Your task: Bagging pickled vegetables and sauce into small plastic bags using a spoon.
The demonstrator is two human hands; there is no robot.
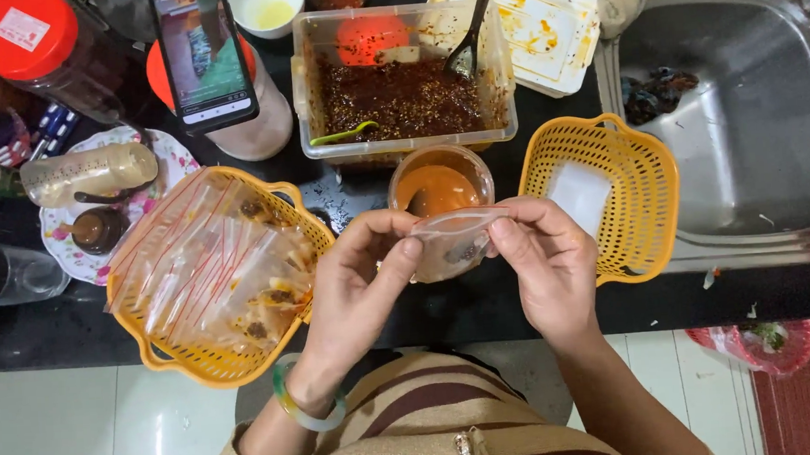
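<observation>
Step in hand: both hands work the mouth of one small clear zip bag (452, 242); by the look of it, the seal is being pressed or run shut, with a dab of dark paste already inside.
Left hand (357, 281): fingers curled, thumb and forefinger pinched on the bag's left top corner; a pale green bangle (308, 410) sits on the wrist.
Right hand (545, 262): fingers closed on the bag's right top edge, thumb in front.
Where the bag is: held in the air over the table's near edge, just in front of the round tub of orange sauce (440, 181).
Next move calls for: an even pinch along the whole strip, judged from the grip at both ends, with the bag kept upright so the paste stays low.
Left side: yellow basket (199, 358) heaped with filled bags, close beside the left hand; its near rim overhangs the table edge.
Right side: second yellow basket (637, 164), one flat white packet in it, just beside the right hand.
Behind: open tray of dark chilli paste (403, 94) with a black spoon (467, 40), a propped phone (204, 53), a steel sink (740, 99) far right.
Open room: a narrow strip of dark table (446, 308) between the baskets.
</observation>
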